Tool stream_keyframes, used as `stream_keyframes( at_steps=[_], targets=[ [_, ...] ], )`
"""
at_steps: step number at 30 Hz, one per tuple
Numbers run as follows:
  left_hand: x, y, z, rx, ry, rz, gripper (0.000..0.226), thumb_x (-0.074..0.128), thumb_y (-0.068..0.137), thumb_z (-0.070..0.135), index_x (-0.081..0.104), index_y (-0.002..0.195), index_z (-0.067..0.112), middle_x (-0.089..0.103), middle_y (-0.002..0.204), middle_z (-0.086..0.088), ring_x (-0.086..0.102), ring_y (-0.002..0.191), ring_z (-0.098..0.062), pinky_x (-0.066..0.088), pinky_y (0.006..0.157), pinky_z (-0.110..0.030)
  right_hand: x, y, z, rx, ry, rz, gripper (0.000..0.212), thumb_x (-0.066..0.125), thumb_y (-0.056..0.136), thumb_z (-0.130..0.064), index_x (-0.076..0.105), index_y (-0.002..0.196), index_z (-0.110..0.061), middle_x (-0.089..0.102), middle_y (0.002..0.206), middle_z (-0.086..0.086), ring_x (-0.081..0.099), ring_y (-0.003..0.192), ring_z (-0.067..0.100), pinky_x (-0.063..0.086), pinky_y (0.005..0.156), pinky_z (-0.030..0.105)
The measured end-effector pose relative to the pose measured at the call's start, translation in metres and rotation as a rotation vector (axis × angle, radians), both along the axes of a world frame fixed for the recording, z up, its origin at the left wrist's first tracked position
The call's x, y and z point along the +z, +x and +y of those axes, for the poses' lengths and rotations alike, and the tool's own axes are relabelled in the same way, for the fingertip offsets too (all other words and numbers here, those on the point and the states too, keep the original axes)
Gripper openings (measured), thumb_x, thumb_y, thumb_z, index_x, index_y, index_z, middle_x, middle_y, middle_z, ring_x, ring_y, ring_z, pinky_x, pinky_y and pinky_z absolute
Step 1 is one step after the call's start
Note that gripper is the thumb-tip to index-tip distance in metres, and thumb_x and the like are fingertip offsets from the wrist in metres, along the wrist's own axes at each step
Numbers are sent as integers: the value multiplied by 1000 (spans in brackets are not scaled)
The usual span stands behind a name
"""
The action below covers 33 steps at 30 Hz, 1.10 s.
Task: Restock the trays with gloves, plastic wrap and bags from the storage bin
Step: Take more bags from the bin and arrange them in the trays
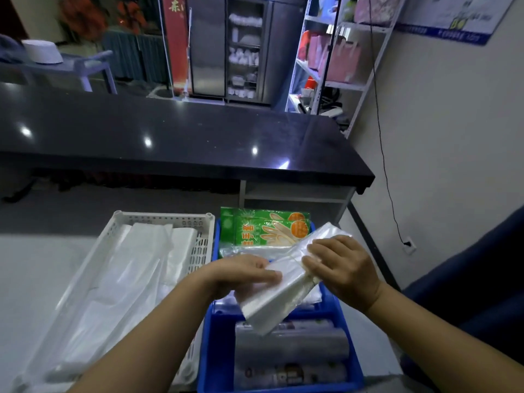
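Pale floor below a dark counter [175, 131] | I hold a clear bag stack [286, 287] over the blue bin [218, 336], likely bound for the white tray [198, 251] | left hand [243, 275] flat, fingers pressing its edge | right hand [340, 268] curled, pinching its top | glove packs [263, 226] and wrap rolls [292, 347] remain binned

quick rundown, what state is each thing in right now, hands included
left hand: gripping the pack of clear bags at its left side
right hand: gripping the same pack at its right side
pack of clear bags: held tilted above the blue tray
blue tray: holds glove packets at the far end, rolls at the near end
glove packets: stacked, sealed
plastic wrap rolls: lying flat
white tray: filled with white plastic bags
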State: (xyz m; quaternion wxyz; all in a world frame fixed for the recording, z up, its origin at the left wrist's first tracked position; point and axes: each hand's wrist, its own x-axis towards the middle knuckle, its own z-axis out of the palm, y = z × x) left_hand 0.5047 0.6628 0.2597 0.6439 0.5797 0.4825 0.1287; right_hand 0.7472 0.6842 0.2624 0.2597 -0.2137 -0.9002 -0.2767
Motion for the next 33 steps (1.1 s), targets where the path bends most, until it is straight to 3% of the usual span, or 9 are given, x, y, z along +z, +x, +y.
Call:
stream_keyframes(
  at_steps=[5, 8, 12, 17, 19, 22, 25, 30, 33],
  targets=[
    [-10, 1, 18, 111, -68, -31, 26, 73, 75, 19, 62, 97, 9, 71, 91, -7, 70, 78, -21, 56, 70, -30, -17, -1, 17, -40, -71, -36, 44, 74, 75, -40, 53, 106, -17, 73, 98, 10, 69, 92, 24, 54, 84, 39],
    [-11, 4, 25, 184, 118, 140, 17, 76, 70, 20, 66, 84, 16, 73, 81, -4, 71, 71, -17, 55, 62, -27, -26, 2, 24, -78, -136, -160, 64, 80, 65, -42, 46, 114, -17, 62, 116, 9, 59, 106, 23, 49, 93, 37],
    [-4, 12, 31, 148, 495, 492, 15, 74, 68, 30, 65, 79, 25, 69, 74, 3, 65, 66, -11, 55, 59, -28, -25, 5, 30, -128, -222, -195, 76, 68, 66, -62, 42, 122, -17, 40, 129, 7, 40, 118, 24, 32, 103, 37],
    [4, 24, 37, -52, 966, 796, 14, 63, 74, 34, 60, 84, 26, 64, 77, 4, 56, 70, -18, 31, 55, -27, -5, -21, 57, -251, -625, -219, 72, 61, 71, -60, 38, 132, -30, 56, 128, -3, 49, 118, 18, 30, 107, 37],
    [5, 28, 39, -56, 1018, 836, 16, 63, 75, 34, 59, 89, 27, 65, 83, 4, 58, 75, -20, 30, 57, -27, 0, -28, 66, -269, -849, -301, 63, 61, 71, -58, 37, 127, -39, 60, 121, -9, 53, 109, 17, 41, 95, 37],
    [4, 33, 38, -15, 1068, 838, 20, 65, 76, 32, 58, 95, 28, 65, 92, 6, 59, 85, -20, 36, 60, -29, 1, -32, 73, -267, -879, -392, 37, 59, 77, -50, 50, 110, -36, 65, 101, -7, 59, 89, 17, 50, 70, 33],
    [-4, 29, 38, 49, 1055, 849, 23, 66, 76, 32, 57, 96, 25, 62, 92, 5, 57, 86, -19, 36, 61, -28, 2, -32, 78, -274, -821, -419, 18, 53, 83, -44, 52, 91, -28, 62, 87, -4, 54, 71, 15, 45, 58, 30],
    [-32, 10, 31, 242, 788, 1029, 40, 63, 78, 20, 46, 114, 20, 59, 111, -1, 58, 98, -25, 44, 70, -34, 22, -13, 98, -370, -769, -457, 21, 50, 85, -38, 58, 95, -21, 63, 84, -1, 59, 74, 19, 53, 67, 34],
    [-56, 19, 23, 151, 701, 970, 28, 60, 82, 25, 50, 109, 21, 60, 111, 0, 58, 99, -24, 43, 71, -33, 28, 1, 109, -441, -794, -373, 20, 53, 83, -37, 59, 90, -20, 64, 83, 3, 60, 74, 22, 54, 71, 40]
  ],
)
